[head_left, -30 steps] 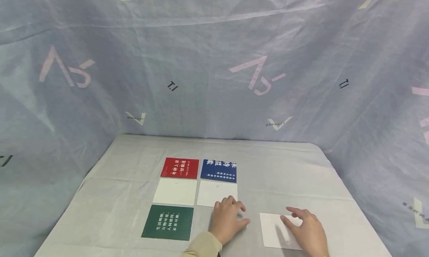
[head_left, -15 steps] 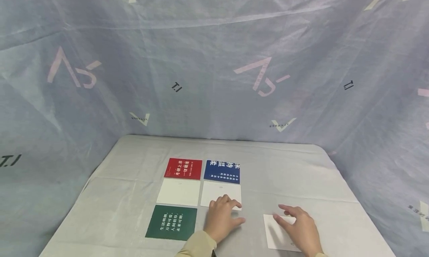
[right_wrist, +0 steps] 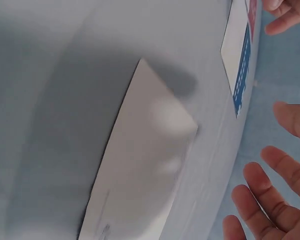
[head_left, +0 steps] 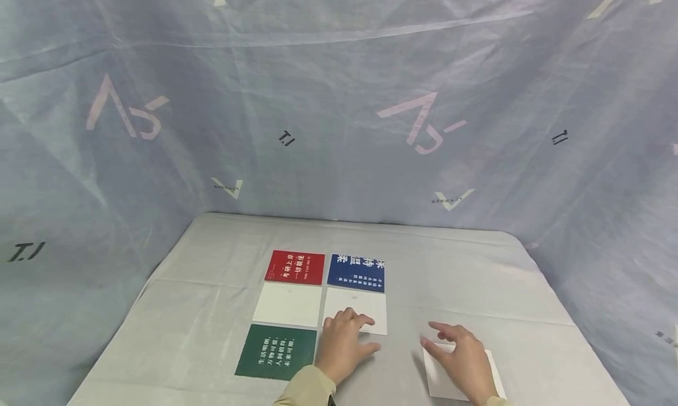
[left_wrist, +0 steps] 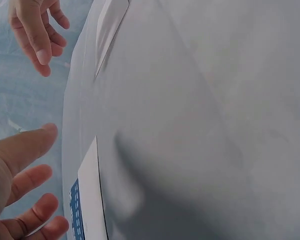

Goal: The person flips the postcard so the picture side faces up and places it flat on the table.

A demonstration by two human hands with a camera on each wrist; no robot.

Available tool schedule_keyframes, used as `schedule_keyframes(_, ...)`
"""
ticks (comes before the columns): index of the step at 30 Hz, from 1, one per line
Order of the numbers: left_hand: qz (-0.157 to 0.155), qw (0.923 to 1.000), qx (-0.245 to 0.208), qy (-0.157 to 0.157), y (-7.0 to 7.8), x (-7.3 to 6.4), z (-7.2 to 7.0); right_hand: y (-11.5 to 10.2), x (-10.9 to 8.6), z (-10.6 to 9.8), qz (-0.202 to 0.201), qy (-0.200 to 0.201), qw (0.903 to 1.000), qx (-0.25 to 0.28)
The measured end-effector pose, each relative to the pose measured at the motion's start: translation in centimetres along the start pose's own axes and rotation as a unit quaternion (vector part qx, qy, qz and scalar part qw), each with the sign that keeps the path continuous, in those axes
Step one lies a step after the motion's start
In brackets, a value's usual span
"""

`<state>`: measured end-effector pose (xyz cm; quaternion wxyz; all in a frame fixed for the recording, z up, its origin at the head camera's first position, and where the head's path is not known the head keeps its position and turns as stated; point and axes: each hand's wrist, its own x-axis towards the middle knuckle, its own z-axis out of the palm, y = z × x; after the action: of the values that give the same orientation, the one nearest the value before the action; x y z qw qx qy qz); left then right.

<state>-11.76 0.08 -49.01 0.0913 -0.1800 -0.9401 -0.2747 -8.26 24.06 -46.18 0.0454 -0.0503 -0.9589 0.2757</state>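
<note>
My left hand [head_left: 341, 347] is held with bent, spread fingers and nothing between them, over the near edge of a white card [head_left: 365, 303]. The green card [head_left: 276, 353] with white characters lies just left of that hand. My right hand [head_left: 462, 359] hovers above a separate white card [head_left: 437, 383] on the right, thumb and fingers apart. In the right wrist view that white card [right_wrist: 145, 130] lies flat below the hand, with a gap between them. In the left wrist view the left fingers [left_wrist: 37, 142] are apart and hold nothing.
A red card [head_left: 295, 268] and a blue card [head_left: 356, 272], both with white characters, form the back row. Another white card [head_left: 288, 305] lies between the red and green ones. A light cloth covers the table [head_left: 466, 276]; a grey-blue curtain [head_left: 339, 100] hangs around it.
Both hands have drifted left relative to the cards, the right thumb reaching the left edge of its white card. The cards stay in place while the head view shifts slightly.
</note>
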Motion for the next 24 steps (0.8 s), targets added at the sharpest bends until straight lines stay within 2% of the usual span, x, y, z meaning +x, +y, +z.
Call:
schedule_keyframes(9, -0.012, 0.9996, -0.002, 0.025, -1.2, -0.1, -0.6, -1.8, 0.6, 1.2, -0.025, 0.008, 0.9996, 0.015)
schedule_keyframes(17, -0.038, 0.9991, -0.008, 0.019, -2.2, -0.3, -1.2, -2.5, 0.9, 1.9, -0.046, 0.011, 0.9986, 0.024)
schedule_keyframes(24, -0.046, 0.9984, -0.003, 0.034, -3.1, -0.7, -1.8, -3.3, 1.2, 2.6, -0.05, 0.005, 0.9984, 0.027)
